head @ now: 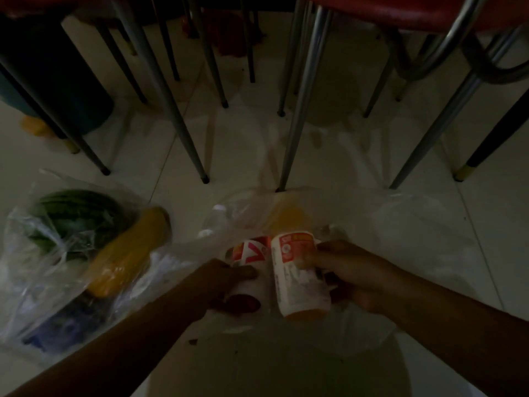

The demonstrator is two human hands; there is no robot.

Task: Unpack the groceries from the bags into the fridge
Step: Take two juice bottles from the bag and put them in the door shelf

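In dim light my left hand [226, 277] grips a white-labelled bottle with a red base [249, 265]. Right beside it, my right hand [355, 275] grips a second white-labelled bottle with an orange base [297, 277]. Both bottles are held just above a clear plastic bag [386, 222] lying on the floor, which still shows an orange bottle [289, 217] and white caps [219, 209] inside. A second clear bag [34, 270] at the left holds a green watermelon [77, 219], a yellow bottle [128, 253] and a dark blue pack [65, 325].
Several metal chair and table legs [300, 110] stand on the pale tiled floor [234, 144] just beyond the bags. Red chair seats [400, 12] hang over the top right. A dark green bin [57, 81] stands at the far left.
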